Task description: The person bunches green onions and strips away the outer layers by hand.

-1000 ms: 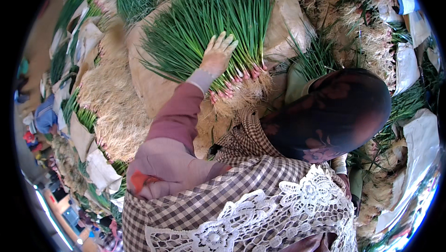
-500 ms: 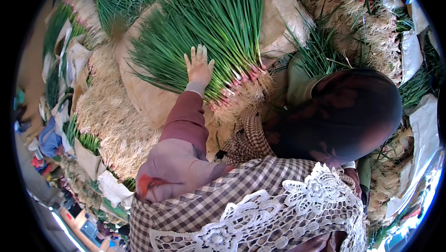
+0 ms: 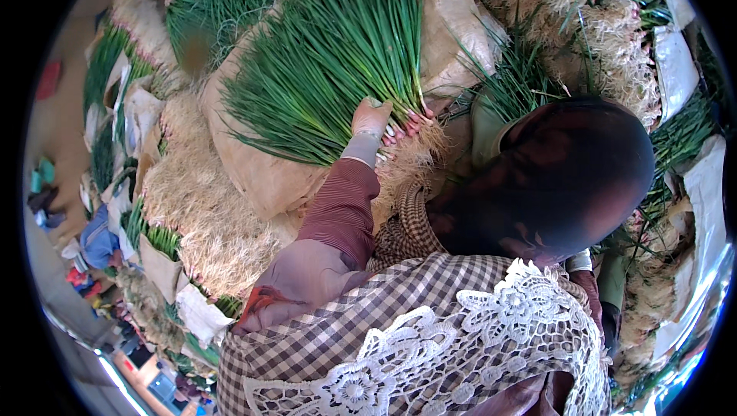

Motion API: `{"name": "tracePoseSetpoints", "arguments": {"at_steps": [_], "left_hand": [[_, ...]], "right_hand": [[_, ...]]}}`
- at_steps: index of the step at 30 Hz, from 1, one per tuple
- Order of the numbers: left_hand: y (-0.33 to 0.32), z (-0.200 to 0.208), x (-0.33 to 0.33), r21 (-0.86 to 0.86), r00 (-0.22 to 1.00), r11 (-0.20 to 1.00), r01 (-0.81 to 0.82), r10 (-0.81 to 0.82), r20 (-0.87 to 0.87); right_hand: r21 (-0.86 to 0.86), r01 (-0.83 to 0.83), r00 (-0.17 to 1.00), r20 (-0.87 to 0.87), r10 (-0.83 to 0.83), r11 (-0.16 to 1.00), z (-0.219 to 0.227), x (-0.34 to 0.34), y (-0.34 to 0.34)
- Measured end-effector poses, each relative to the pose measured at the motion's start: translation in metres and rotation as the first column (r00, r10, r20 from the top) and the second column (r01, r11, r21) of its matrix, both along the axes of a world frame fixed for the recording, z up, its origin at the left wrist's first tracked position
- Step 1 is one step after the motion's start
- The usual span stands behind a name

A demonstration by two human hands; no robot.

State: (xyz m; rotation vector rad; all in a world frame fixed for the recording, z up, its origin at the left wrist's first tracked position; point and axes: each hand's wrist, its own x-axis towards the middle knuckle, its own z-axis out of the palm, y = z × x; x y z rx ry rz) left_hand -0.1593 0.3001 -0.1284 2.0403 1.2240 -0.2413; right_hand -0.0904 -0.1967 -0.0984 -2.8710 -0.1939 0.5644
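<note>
A wide fan of spring onions point(image 3: 330, 63) lies on a tan sack cloth point(image 3: 249, 163), leaves pointing away from me and pinkish-white bulbs nearest me. Pale stringy roots point(image 3: 407, 164) trail from the bulbs. My left hand point(image 3: 371, 118) is closed around stems just above the bulbs, its fingers curled and partly hidden. The arm reaches in with a maroon sleeve and a grey cuff. My right hand is out of sight; only a bit of sleeve and a pale cuff point(image 3: 580, 261) show beside the dark rounded cloth point(image 3: 553, 178) at the right.
Rooted onion bundles point(image 3: 207, 186) are stacked along the left, with sacking between them. More bundles point(image 3: 622, 55) line the right. Loose green leaves point(image 3: 522, 82) lie beyond the dark cloth, and another green heap point(image 3: 223, 1) sits at the far left.
My left hand has moved right and slightly down toward the bulbs. It was spread flat on the leaves and now closes around stems. The view has shifted a little.
</note>
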Motion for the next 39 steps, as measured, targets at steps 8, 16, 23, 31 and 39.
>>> {"name": "tracePoseSetpoints", "arguments": {"at_steps": [8, 16, 23, 31, 39], "left_hand": [[0.02, -0.062, -0.024, -0.158, 0.972, 0.979, -0.128, 0.155, 0.175], [0.025, -0.023, -0.007, 0.109, 0.972, 0.979, 0.173, -0.152, -0.177], [0.035, -0.029, -0.01, -0.101, 0.996, 0.991, -0.084, 0.083, -0.018], [0.024, 0.043, 0.008, -0.838, 0.459, 0.455, -0.301, 0.84, 0.291], [-0.004, -0.015, 0.001, -0.864, 0.738, 0.393, -0.314, 0.674, 0.039]], "right_hand": [[0.007, 0.029, 1.0, 0.002, -0.029, 1.0, 0.0, -0.005, -0.004], [0.007, 0.03, 1.0, -0.011, -0.03, 1.0, -0.004, -0.009, -0.01], [0.008, 0.016, 1.0, -0.011, -0.016, 1.0, -0.005, -0.007, -0.01], [0.002, 0.021, 1.0, -0.018, -0.021, 1.0, -0.009, -0.006, -0.012], [-0.025, -0.062, 0.998, 0.013, 0.062, 0.998, -0.018, -0.002, -0.012]]}}
